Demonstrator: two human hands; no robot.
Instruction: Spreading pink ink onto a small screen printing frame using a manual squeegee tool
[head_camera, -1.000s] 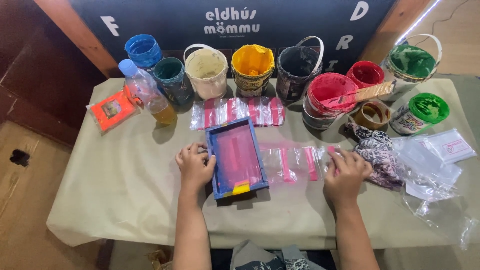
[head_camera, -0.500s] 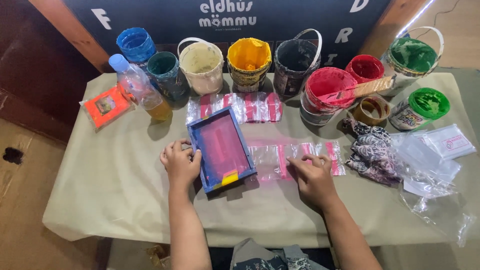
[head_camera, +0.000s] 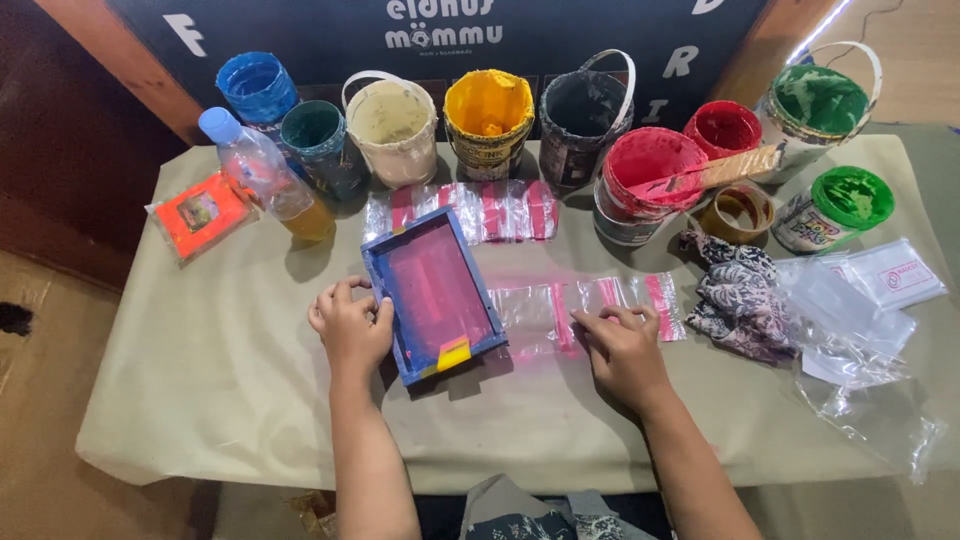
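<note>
Left hand (head_camera: 350, 325) fingers curled on blue print frame (head_camera: 433, 295) edge, mid worktop (head_camera: 200, 400). Right hand (head_camera: 622, 350) fingers flat, together on clear plastic bag (head_camera: 540, 315) beside it. Frame prob. stiff, light; grip by rim. Bag thin, slippery.

Orange packet (head_camera: 203, 213): flat, rectangular, small pale label at its middle, at the table's left end beside a bottle.
Clear pouches with pink-red bands (head_camera: 470, 211): a row overlapping, just below the paint pails.
Clear zip bags (head_camera: 585, 310): pink-striped, flat at centre (the right hand (head_camera: 625, 350) rests on one).
Clear packets (head_camera: 868, 292): stacked at far right, topmost with a red-and-white label.
Dark sign (head_camera: 440, 30): behind the table, white lettering.
</note>
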